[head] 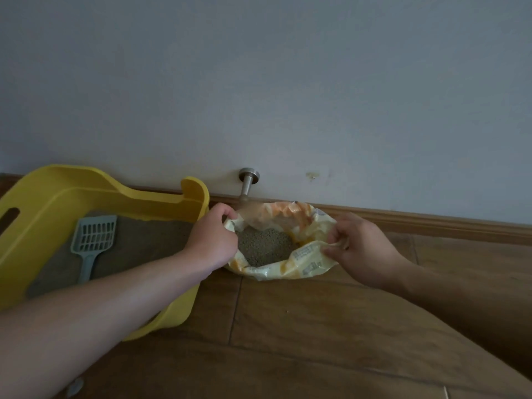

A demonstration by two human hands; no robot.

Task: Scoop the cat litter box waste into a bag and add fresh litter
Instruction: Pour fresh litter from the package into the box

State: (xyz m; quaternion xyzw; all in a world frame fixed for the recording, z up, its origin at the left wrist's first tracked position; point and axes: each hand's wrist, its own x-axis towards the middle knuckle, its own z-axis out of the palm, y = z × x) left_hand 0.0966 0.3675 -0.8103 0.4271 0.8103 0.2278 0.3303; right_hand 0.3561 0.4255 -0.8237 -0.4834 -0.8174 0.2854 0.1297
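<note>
Both hands pinching the rim of the floppy yellow-and-white plastic litter bag (283, 267), left hand (213, 240) and right hand (359, 249) on opposite sides; uneven lift likely buckles the mouth, dumping grey granules (264, 246) on the wooden floor (316, 326) short of the yellow plastic litter box (57, 180).

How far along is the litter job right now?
Scooping looks paused or done: the scoop lies on the litter in the yellow litter box. In hand: the left hand and right hand each grip the rim of the open bag, granules visible inside. Left: nothing is being poured yet; whether waste remains, I cannot tell.
</note>
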